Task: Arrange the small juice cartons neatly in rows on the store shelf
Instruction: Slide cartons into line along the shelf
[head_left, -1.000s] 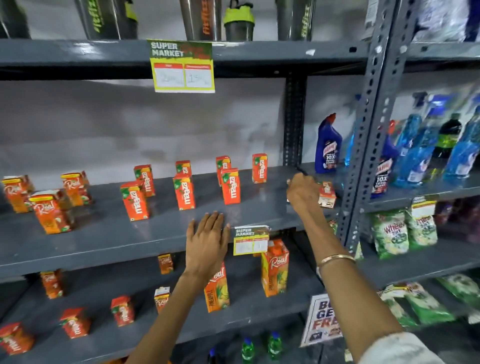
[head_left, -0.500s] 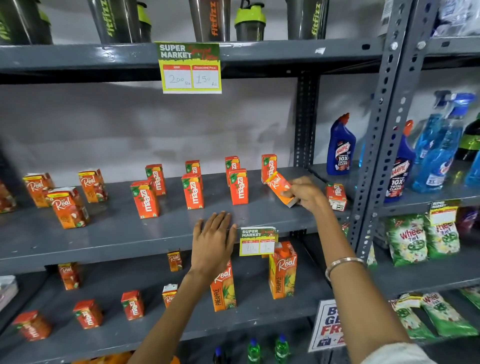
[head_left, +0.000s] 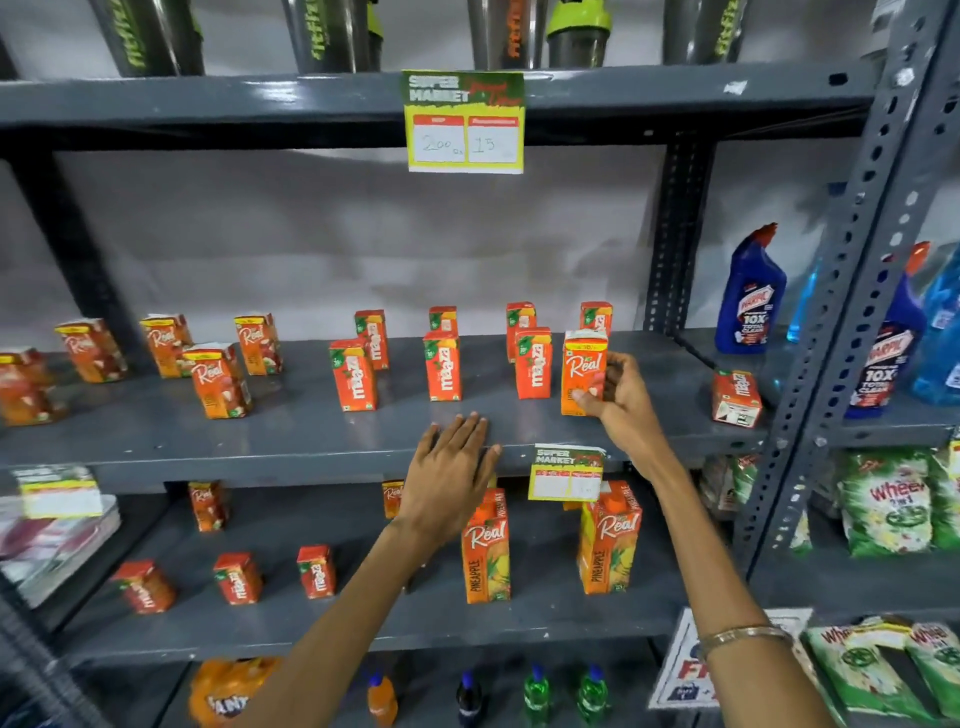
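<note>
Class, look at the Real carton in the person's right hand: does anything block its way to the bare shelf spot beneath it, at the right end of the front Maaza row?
Nothing visible does. The Real carton sits upright in the right hand with bare shelf beneath.

The Real carton in my right hand is small and orange, with a white top edge and white script on its face; it stands upright near the front of the grey middle shelf, just right of the front Maaza row. That front row holds three orange Maaza cartons with green corners, upright and evenly spaced. Behind them stand four more Maaza cartons in a back row. One more Maaza carton sits apart at the shelf's right end, slightly tilted. To the left, several small Real cartons stand loosely, turned at different angles.
</note>
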